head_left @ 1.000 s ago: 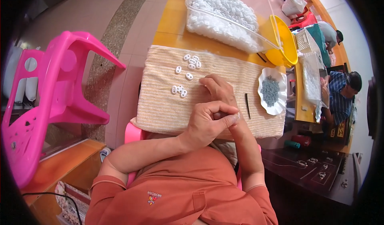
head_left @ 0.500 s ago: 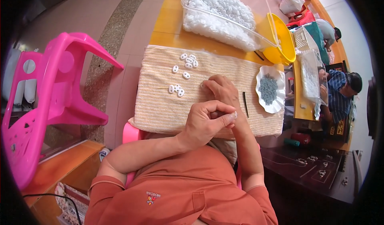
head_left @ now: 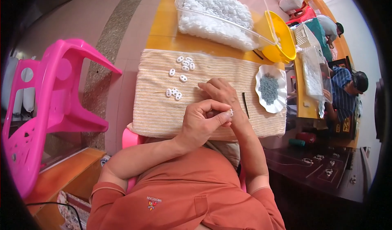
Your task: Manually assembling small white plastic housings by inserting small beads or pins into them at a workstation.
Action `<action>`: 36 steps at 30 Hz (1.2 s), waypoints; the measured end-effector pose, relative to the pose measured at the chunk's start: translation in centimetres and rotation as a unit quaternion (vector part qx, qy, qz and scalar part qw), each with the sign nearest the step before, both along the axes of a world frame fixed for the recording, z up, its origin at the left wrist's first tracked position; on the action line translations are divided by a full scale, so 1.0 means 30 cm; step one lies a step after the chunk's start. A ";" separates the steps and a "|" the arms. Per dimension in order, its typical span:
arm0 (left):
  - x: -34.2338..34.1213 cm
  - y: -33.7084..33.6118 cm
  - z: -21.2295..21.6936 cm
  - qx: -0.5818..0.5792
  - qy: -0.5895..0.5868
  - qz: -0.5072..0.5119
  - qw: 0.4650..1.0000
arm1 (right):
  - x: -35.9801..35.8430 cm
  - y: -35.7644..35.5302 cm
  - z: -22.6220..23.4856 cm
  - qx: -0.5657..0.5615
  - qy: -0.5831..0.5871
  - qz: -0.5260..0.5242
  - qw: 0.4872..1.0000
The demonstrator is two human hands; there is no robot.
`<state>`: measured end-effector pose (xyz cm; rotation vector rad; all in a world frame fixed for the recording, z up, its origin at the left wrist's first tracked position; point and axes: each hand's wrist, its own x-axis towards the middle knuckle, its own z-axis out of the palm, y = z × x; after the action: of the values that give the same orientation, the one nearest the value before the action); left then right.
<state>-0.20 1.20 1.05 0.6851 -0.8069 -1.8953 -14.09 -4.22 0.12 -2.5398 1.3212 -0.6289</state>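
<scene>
My left hand [head_left: 206,119] is closed in a pinch, with a small whitish piece [head_left: 231,112] at its thumb and fingertips. Its exact kind is too small to make out. Just beyond, my right hand [head_left: 222,94] lies palm down on a striped beige towel [head_left: 163,119], fingers loosely stretched to the left and its thumb hidden. My left hand overlaps the right wrist. Several white oval two-hole pieces [head_left: 183,78] lie on the towel left of my right hand. A thin yellowish stick [head_left: 159,92] touches the nearer cluster. Right of my right hand lies a narrow black strip [head_left: 245,105].
A scalloped white dish [head_left: 281,101] of grey bits sits on the towel's right side. Behind stand a clear bin [head_left: 222,41] full of white pieces and a yellow bowl [head_left: 290,46]. A pink stool [head_left: 49,91] is at left. Another person [head_left: 343,87] sits at right.
The view has shifted slightly, so the table and its things appear a little further left. Both hands keep nearly the same pose and place over the towel.
</scene>
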 end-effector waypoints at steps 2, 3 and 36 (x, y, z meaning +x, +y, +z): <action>0.003 -0.003 -0.002 0.003 0.004 0.005 1.000 | -0.012 0.022 0.011 0.089 -0.115 -0.027 0.989; 0.006 -0.006 -0.001 0.003 -0.004 0.014 1.000 | -0.019 0.031 0.017 0.176 -0.229 -0.053 0.956; -0.006 -0.068 -0.099 0.141 0.075 0.030 0.987 | -0.136 0.144 -0.037 0.474 -0.550 -0.066 0.685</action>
<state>-0.38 -0.83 -1.92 0.7179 -0.4218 -1.9979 -18.18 0.11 -0.99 -0.8716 0.9022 -0.9177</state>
